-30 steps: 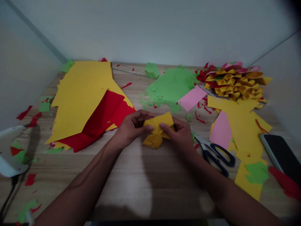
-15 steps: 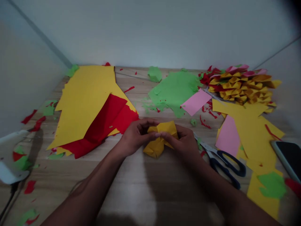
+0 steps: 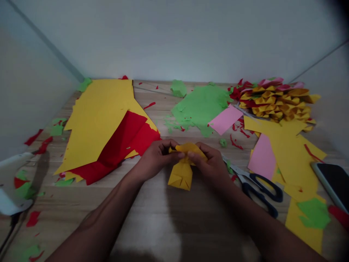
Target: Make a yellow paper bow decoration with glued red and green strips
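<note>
Though creased, yellow paper [image 3: 180, 175] between fingers [image 3: 175, 157]

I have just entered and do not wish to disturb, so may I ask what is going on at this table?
A person's left hand and right hand together pinch a folded yellow paper between their fingers, with its creased lower part pointing toward the person. To the left lie large yellow sheets, partly covered by red paper. Scissors lie near the right forearm, not held. At the back right is a pile of folded pieces, mostly yellow.
</note>
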### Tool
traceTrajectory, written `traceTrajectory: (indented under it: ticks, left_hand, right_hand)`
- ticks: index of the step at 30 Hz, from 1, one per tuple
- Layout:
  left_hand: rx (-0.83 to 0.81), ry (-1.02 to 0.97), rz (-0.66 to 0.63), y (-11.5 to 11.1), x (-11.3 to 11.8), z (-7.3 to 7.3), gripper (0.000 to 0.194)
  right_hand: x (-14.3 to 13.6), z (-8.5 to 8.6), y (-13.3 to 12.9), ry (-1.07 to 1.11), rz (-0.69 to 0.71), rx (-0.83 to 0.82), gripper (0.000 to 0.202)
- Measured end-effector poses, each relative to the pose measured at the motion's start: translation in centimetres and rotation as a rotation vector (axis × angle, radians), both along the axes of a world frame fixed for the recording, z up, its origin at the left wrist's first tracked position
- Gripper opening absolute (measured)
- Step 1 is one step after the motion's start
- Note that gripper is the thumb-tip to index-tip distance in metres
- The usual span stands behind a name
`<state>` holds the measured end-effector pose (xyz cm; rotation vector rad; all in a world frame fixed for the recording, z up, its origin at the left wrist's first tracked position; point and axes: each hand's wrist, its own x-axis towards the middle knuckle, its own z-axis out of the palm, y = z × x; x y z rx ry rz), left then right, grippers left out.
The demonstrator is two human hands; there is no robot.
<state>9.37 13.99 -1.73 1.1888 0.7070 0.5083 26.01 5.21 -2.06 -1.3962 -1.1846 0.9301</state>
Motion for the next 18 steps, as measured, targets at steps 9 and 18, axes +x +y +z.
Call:
traceTrajectory:
  ticks: [9, 18]
  left_hand:
    - [0.003, 0.032, 0.048, -0.35, 0.20, 0.04, 0.027]
    - [0.142, -0.008, 0.073, -0.58, 0.67, -0.02, 0.021]
  right_hand:
    - [-0.12, -0.15, -0.20, 0.074, 0.076, -0.052, 0.023]
    - [-0.19, 0.00, -0.26, -0.027, 0.129, -0.175, 0.016]
